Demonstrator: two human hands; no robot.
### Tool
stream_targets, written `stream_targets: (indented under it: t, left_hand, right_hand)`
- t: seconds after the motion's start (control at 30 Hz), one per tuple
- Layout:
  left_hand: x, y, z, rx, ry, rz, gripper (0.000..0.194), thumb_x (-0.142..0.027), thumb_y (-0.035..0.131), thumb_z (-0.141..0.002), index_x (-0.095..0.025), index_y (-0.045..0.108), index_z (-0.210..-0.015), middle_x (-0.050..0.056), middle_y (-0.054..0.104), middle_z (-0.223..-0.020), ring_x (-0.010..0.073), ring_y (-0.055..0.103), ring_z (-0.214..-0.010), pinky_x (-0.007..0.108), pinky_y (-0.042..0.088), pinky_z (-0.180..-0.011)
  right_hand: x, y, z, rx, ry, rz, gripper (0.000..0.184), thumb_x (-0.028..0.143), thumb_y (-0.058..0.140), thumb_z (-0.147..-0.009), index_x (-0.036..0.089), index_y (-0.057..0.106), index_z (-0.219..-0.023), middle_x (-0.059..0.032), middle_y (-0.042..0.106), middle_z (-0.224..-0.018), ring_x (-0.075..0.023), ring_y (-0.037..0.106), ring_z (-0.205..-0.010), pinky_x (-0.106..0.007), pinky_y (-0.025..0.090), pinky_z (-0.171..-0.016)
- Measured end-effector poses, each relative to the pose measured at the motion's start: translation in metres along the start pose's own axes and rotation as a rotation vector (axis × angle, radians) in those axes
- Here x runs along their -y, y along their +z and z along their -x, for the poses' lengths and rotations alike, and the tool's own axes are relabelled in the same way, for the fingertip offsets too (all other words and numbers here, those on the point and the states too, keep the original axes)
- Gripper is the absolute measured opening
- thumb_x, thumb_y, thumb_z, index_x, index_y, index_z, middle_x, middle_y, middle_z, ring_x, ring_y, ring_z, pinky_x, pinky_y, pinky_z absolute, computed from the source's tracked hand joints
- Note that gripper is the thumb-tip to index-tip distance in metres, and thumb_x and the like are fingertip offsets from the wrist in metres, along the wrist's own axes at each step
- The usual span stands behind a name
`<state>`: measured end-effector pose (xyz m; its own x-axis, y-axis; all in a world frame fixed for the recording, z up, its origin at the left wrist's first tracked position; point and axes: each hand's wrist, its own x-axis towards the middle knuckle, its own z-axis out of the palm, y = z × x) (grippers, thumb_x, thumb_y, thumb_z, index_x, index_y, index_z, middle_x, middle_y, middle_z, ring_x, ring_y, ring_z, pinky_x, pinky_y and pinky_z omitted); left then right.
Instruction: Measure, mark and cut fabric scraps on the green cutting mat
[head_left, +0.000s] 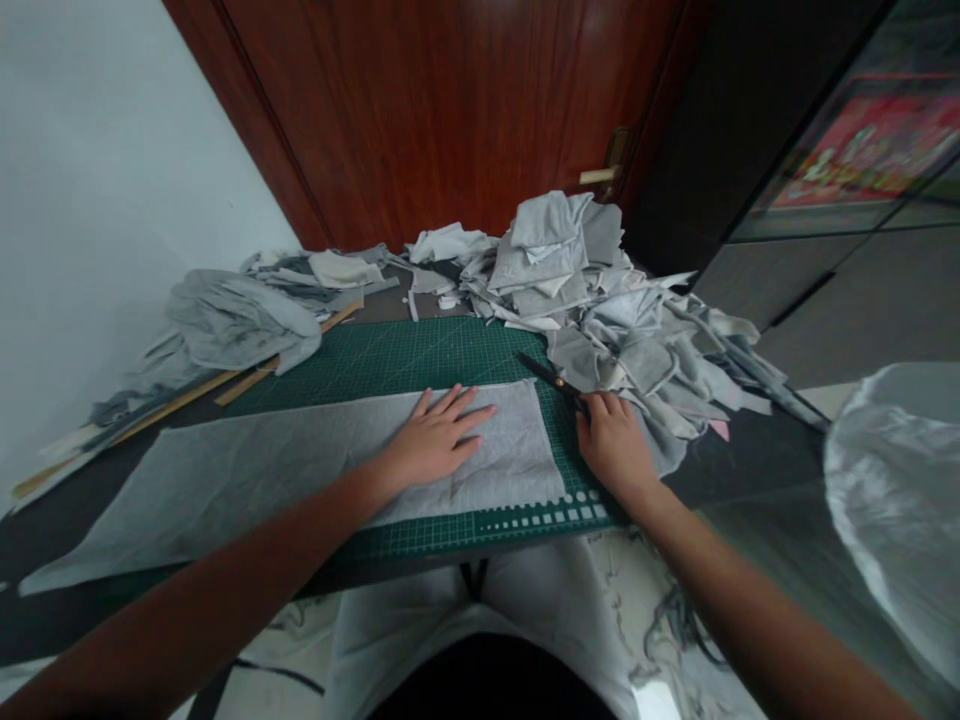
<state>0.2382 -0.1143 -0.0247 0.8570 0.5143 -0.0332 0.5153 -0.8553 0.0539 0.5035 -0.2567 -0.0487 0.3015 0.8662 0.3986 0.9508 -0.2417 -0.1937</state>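
Observation:
A long strip of light grey fabric (285, 460) lies flat across a green cutting mat (390, 350). My left hand (435, 440) rests palm down near the strip's right end, fingers spread. To the right of that end, my right hand (616, 440) is closed over the handles of a pair of scissors (553, 377). The dark blades lie low over the mat and point left and away from me, with a small gold-coloured pivot showing. Most of the handles are hidden under my fingers.
A big heap of grey fabric scraps (555, 260) sits behind and right of the scissors. At left are bundled grey cloth (232, 320) and wooden strips (255, 380). A brown door (450, 110) stands behind the table; a whitish translucent bag (900, 480) is at right.

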Motion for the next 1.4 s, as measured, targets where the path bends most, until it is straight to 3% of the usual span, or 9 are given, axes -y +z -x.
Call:
stream_targets:
  t: [0.17, 0.3, 0.47, 0.63, 0.77, 0.97, 1.2, 1.3, 1.4]
  left_hand:
    - [0.0, -0.007, -0.024, 0.01, 0.012, -0.006, 0.056, -0.043, 0.045, -0.105, -0.034, 0.039, -0.159, 0.007, 0.023, -0.172, 0.0323, 0.022, -0.159, 0.064, 0.014, -0.126]
    - [-0.026, -0.008, -0.031, -0.042, 0.008, 0.037, 0.059, -0.047, 0.042, -0.105, -0.028, 0.037, -0.161, 0.008, 0.026, -0.171, 0.0319, 0.023, -0.159, 0.062, 0.017, -0.127]
    - [-0.055, 0.001, -0.022, 0.031, 0.075, 0.033, 0.059, -0.053, 0.038, -0.106, -0.037, 0.031, -0.162, 0.004, 0.02, -0.173, 0.0341, 0.015, -0.16, 0.07, 0.01, -0.125]
    - [-0.079, 0.005, -0.005, -0.063, 0.14, 0.039, 0.059, -0.05, 0.027, -0.109, -0.029, 0.029, -0.164, 0.005, 0.024, -0.172, 0.0275, 0.019, -0.16, 0.06, 0.011, -0.129]
    - [-0.096, 0.019, 0.001, -0.066, 0.242, 0.054, 0.057, -0.05, 0.027, -0.109, -0.032, 0.03, -0.163, 0.001, 0.025, -0.172, 0.0241, 0.02, -0.16, 0.058, 0.008, -0.129]
    - [-0.102, 0.02, 0.014, -0.102, 0.294, 0.054, 0.051, -0.039, 0.034, -0.109, -0.031, 0.039, -0.158, 0.0, 0.033, -0.169, 0.0216, 0.028, -0.157, 0.052, 0.017, -0.129]
    - [-0.123, 0.031, 0.032, -0.151, 0.26, 0.076, 0.057, -0.044, 0.032, -0.109, -0.022, 0.034, -0.161, 0.006, 0.033, -0.169, 0.0214, 0.026, -0.158, 0.051, 0.012, -0.13]
    - [-0.128, 0.032, 0.032, -0.146, 0.265, 0.072, 0.057, -0.043, 0.034, -0.108, -0.02, 0.033, -0.161, 0.006, 0.031, -0.17, 0.0223, 0.025, -0.158, 0.051, 0.014, -0.13]
    - [-0.126, 0.027, 0.039, -0.249, 0.214, 0.078, 0.052, -0.033, 0.04, -0.107, -0.019, 0.04, -0.157, 0.008, 0.037, -0.167, 0.0238, 0.033, -0.154, 0.049, 0.02, -0.128]
  right_hand:
    - [-0.017, -0.013, 0.007, 0.122, 0.022, -0.035, 0.033, 0.024, 0.05, -0.098, 0.01, 0.062, -0.125, -0.0195, 0.065, -0.119, -0.0335, 0.06, -0.112, -0.044, 0.047, -0.099]
    - [-0.016, -0.026, -0.007, 0.305, 0.09, -0.021, 0.032, 0.028, 0.059, -0.093, 0.009, 0.068, -0.117, -0.0195, 0.07, -0.111, -0.0321, 0.065, -0.106, -0.039, 0.05, -0.09]
    - [-0.017, -0.034, -0.023, 0.377, 0.105, -0.023, 0.025, 0.031, 0.064, -0.088, 0.011, 0.075, -0.099, -0.0197, 0.075, -0.101, -0.0306, 0.07, -0.089, -0.036, 0.047, -0.074]
    - [-0.025, -0.045, -0.022, 0.412, 0.121, -0.114, 0.025, 0.034, 0.062, -0.089, 0.016, 0.078, -0.093, -0.0121, 0.078, -0.09, -0.0237, 0.071, -0.08, -0.031, 0.045, -0.069]
    - [-0.029, -0.054, -0.008, 0.461, 0.246, -0.513, 0.032, 0.041, 0.06, -0.087, 0.016, 0.079, -0.092, -0.0053, 0.075, -0.076, -0.0179, 0.065, -0.067, -0.028, 0.043, -0.062]
    - [-0.013, -0.065, 0.032, 0.424, 0.629, -1.333, 0.04, 0.051, 0.088, -0.063, 0.016, 0.072, -0.075, -0.0032, 0.068, -0.071, -0.0139, 0.056, -0.063, -0.025, 0.047, -0.058]
    - [0.016, -0.09, 0.085, 0.51, 0.721, -1.593, 0.036, 0.045, 0.092, -0.069, 0.015, 0.076, -0.081, -0.0034, 0.069, -0.081, -0.0122, 0.057, -0.069, -0.024, 0.049, -0.063]
    - [0.025, -0.105, 0.099, 0.471, 0.737, -1.638, 0.04, 0.048, 0.093, -0.066, 0.015, 0.074, -0.08, -0.0027, 0.068, -0.08, -0.0122, 0.057, -0.068, -0.024, 0.048, -0.062]
    - [0.03, -0.117, 0.113, 0.41, 0.726, -1.662, 0.044, 0.052, 0.092, -0.066, 0.015, 0.072, -0.079, -0.0027, 0.067, -0.078, -0.0129, 0.058, -0.068, -0.025, 0.047, -0.062]
